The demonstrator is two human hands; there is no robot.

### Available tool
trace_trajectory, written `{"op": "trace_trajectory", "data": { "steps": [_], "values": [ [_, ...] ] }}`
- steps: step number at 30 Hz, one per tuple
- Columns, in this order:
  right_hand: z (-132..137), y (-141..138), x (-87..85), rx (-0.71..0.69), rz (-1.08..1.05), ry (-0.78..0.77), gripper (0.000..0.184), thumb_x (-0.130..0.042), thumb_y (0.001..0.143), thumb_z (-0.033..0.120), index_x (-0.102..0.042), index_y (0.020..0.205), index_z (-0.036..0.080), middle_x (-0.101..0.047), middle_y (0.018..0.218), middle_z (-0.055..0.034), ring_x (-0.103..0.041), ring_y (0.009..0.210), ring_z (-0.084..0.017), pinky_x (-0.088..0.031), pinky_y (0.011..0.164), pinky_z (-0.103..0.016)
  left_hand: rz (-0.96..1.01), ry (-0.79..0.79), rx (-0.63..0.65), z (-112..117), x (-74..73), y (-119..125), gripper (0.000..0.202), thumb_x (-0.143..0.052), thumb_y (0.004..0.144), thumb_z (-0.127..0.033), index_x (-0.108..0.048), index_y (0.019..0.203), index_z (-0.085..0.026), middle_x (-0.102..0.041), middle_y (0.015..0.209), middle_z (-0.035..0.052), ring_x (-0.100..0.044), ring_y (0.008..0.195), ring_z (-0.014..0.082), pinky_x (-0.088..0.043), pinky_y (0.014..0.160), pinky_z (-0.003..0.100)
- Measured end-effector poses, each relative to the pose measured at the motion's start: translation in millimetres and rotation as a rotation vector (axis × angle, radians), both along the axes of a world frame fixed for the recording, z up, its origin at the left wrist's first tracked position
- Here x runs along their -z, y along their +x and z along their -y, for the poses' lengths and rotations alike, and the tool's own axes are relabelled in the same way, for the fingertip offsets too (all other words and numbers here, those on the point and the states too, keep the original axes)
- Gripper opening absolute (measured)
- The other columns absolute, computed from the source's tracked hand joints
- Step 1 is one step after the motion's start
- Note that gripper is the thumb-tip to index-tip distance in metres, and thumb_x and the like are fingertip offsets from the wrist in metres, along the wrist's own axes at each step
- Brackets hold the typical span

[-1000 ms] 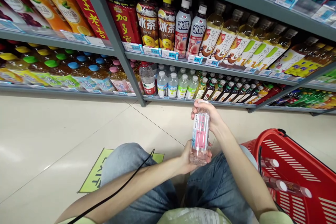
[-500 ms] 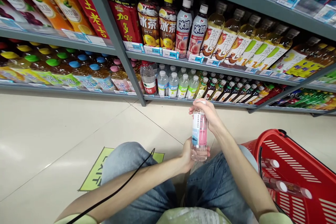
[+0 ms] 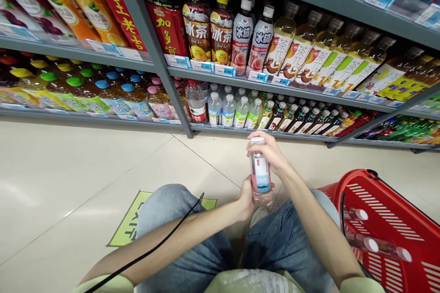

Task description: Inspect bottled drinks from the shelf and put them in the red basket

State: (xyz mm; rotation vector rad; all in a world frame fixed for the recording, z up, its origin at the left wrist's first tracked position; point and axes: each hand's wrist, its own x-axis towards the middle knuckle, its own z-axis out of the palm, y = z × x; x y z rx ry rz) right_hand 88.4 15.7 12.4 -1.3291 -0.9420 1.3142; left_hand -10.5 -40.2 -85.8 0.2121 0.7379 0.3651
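Note:
Between my knees, in front of the shelves, I hold a clear drink bottle (image 3: 261, 176) with a white cap, a pinkish tint and a white, blue and pink label. My left hand (image 3: 246, 197) is wrapped round its lower part from the left, with fingertips showing at the far side. Near the top, my right hand (image 3: 270, 150) grips the neck just under the cap, its fingers curled round from the right and behind. The bottle stands nearly upright, tilted a little, its label facing me.
A red shopping basket (image 3: 392, 201) with several white-capped bottles (image 3: 371, 244) stands at my right. Ahead run grey shelves (image 3: 282, 83) packed with drinks. A yellow-green floor sign (image 3: 127, 224) lies by my left knee. A black cable (image 3: 154, 249) crosses my left arm.
The bottle has turned about its length, so its white and blue label side now faces me. My right hand has slid from over the cap to the neck, uncovering the cap.

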Motion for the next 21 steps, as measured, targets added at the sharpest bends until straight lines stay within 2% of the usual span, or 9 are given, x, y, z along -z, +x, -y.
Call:
{"op": "trace_trajectory", "data": {
  "steps": [4, 7, 14, 17, 21],
  "values": [
    [4.2, 8.6, -12.9, -0.098, -0.246, -0.037, 0.025, -0.079, 0.07, 0.031, -0.057, 0.077, 0.021, -0.06, 0.057, 0.0041, -0.061, 0.049, -0.017, -0.047, 0.047, -0.027, 0.151, 0.104, 0.19, -1.9, -8.5, -0.6, 0.054, -0.035, 0.086, -0.05, -0.069, 0.089, -0.008, -0.074, 0.085, 0.0187, -0.068, 0.066, 0.0255, -0.046, 0.063, 0.033],
    [4.5, 13.7, -15.9, -0.145, -0.387, -0.047, 0.027, -0.077, 0.075, 0.039, -0.057, 0.075, 0.021, -0.058, 0.054, 0.005, -0.062, 0.049, -0.016, -0.048, 0.048, -0.027, 0.335, 0.137, 0.274, -1.0, -11.3, -5.4, 0.062, -0.037, 0.082, -0.058, -0.07, 0.092, -0.007, -0.075, 0.085, 0.019, -0.069, 0.067, 0.0265, -0.044, 0.064, 0.033],
    [7.1, 9.2, -15.8, -0.246, -0.484, -0.032, 0.023, -0.073, 0.077, 0.039, -0.061, 0.077, 0.02, -0.057, 0.052, 0.0051, -0.062, 0.05, -0.016, -0.051, 0.053, -0.027, 0.6, 0.161, 0.463, 0.0, -9.1, -10.9, 0.064, -0.042, 0.078, -0.061, -0.069, 0.101, -0.008, -0.075, 0.083, 0.018, -0.069, 0.069, 0.0297, -0.045, 0.069, 0.037],
    [8.9, 4.4, -16.0, -0.27, -0.386, -0.064, 0.022, -0.072, 0.078, 0.039, -0.062, 0.079, 0.019, -0.059, 0.053, 0.0038, -0.064, 0.051, -0.017, -0.05, 0.053, -0.027, 0.568, 0.176, 0.419, 6.8, -2.9, -8.2, 0.057, -0.044, 0.078, -0.056, -0.069, 0.098, -0.008, -0.071, 0.07, 0.0134, -0.065, 0.058, 0.0261, -0.044, 0.063, 0.036],
    [5.4, 2.8, -11.5, -0.185, -0.155, -0.098, 0.022, -0.071, 0.078, 0.039, -0.063, 0.082, 0.019, -0.065, 0.057, -0.0003, -0.067, 0.052, -0.019, -0.049, 0.051, -0.026, 0.377, 0.122, 0.238, 12.9, 8.1, -2.9, 0.057, -0.04, 0.08, -0.057, -0.068, 0.088, -0.009, -0.066, 0.063, 0.0122, -0.063, 0.056, 0.0245, -0.043, 0.057, 0.033]
  ]
}}
